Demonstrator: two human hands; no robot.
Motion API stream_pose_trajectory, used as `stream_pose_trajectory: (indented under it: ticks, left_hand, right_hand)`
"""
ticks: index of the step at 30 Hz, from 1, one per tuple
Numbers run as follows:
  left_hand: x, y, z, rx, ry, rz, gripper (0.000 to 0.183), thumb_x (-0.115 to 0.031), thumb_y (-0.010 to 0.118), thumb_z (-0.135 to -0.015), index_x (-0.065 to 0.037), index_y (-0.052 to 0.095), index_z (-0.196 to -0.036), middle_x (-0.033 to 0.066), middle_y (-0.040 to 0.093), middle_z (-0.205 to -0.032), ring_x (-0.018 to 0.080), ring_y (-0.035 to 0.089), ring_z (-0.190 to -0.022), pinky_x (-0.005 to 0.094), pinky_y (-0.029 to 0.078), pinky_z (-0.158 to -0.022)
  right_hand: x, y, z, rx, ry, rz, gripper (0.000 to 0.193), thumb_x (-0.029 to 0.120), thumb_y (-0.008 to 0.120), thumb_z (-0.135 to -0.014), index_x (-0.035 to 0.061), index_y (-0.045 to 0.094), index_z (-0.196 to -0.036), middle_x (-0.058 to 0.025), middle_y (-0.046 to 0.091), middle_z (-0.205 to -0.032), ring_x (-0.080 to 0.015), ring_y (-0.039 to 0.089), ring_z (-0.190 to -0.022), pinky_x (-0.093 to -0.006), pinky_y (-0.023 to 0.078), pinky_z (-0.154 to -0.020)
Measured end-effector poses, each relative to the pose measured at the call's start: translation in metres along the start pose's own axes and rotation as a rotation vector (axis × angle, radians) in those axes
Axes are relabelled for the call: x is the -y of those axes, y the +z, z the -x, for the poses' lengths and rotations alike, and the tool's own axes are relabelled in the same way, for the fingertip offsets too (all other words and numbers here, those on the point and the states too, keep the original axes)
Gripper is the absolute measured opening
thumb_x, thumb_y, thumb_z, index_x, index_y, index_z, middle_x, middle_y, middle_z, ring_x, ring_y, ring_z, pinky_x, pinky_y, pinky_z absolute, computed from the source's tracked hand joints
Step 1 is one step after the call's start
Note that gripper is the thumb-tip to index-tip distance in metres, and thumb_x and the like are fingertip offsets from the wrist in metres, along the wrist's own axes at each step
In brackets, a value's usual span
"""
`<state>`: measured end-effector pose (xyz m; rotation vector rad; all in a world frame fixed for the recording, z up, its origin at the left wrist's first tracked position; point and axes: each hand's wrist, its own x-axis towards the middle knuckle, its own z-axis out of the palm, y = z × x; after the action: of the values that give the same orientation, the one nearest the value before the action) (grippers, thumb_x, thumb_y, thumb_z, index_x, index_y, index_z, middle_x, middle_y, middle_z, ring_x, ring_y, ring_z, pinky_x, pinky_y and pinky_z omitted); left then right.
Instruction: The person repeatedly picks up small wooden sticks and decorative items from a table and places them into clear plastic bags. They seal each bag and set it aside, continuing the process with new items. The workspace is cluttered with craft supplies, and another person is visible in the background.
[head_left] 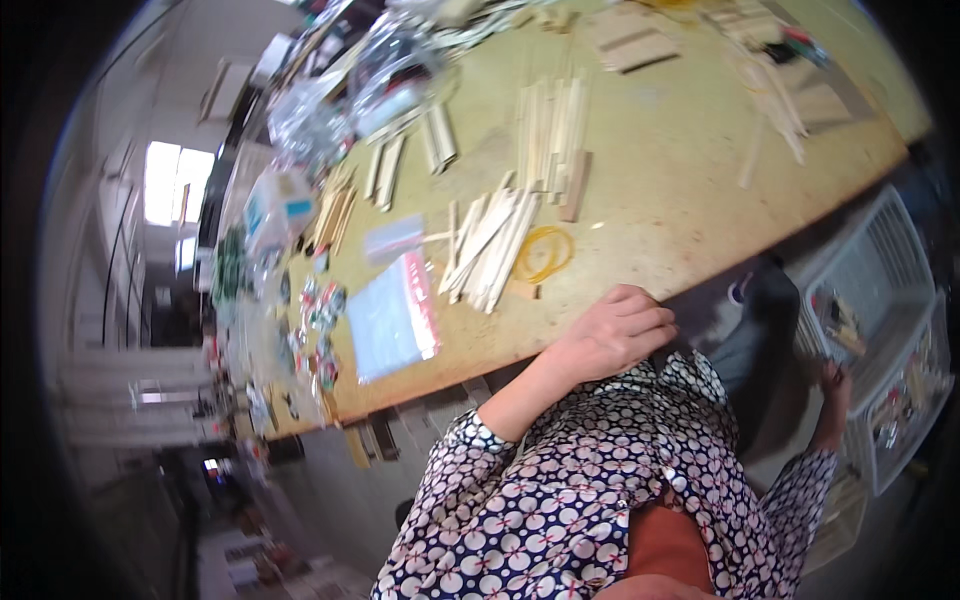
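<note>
My left hand lies by the table's front edge, over my lap, with its back upward. Its fingers are bent and close together; the fingertips and palm are hidden. Lower right, my right hand hangs beside a white plastic basket, too small and blurred to show its fingers clearly. On the table, nearest my left hand, lie yellow rubber bands. Left of them is a loose pile of pale wooden sticks, with longer sticks behind. A clear zip bag with a pink-red strip lies flat near the front edge.
The yellowish table slants across the view. Plastic bags crowd its far left. Flat wooden pieces lie at the back, and more sticks at the far right. A second basket with small items stands at the right.
</note>
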<state>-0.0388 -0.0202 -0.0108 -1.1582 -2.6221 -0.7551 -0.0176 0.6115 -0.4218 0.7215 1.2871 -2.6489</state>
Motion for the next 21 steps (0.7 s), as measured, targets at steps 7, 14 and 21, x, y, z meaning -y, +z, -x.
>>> stream_pose_trajectory:
  ticks: [7,14,21]
  left_hand:
    - [-0.022,-0.015,0.033,-0.249,-0.129,0.010,0.014,-0.010,0.072,-0.082,-0.008,0.070,-0.096,0.0045,0.066,-0.090,0.0214,0.062,-0.081,0.0330,0.050,-0.070]
    - [0.000,-0.105,0.148,-0.738,-0.845,-0.481,0.006,-0.010,0.071,-0.084,-0.006,0.068,-0.086,0.0101,0.064,-0.078,0.0271,0.059,-0.069,0.0367,0.048,-0.063]
    - [0.028,-0.109,0.280,-0.820,-1.371,-0.324,0.026,-0.021,0.076,-0.082,-0.001,0.060,-0.080,0.0101,0.057,-0.069,0.0242,0.053,-0.063,0.0374,0.045,-0.061]
  right_hand:
    - [-0.080,0.046,0.010,0.209,0.289,-0.109,0.035,0.013,0.046,-0.102,-0.0037,0.054,-0.131,-0.0180,0.060,-0.130,-0.0290,0.057,-0.122,-0.0397,0.045,-0.107]
    - [-0.035,0.099,-0.006,-0.330,0.268,-0.140,0.036,0.002,0.049,-0.096,0.0004,0.054,-0.132,-0.0149,0.061,-0.133,-0.0256,0.060,-0.122,-0.0397,0.052,-0.099]
    - [0.022,0.183,-0.028,-0.135,0.246,0.169,0.044,0.008,0.056,-0.095,0.0076,0.052,-0.139,-0.0080,0.059,-0.137,-0.0202,0.061,-0.121,-0.0357,0.053,-0.098]
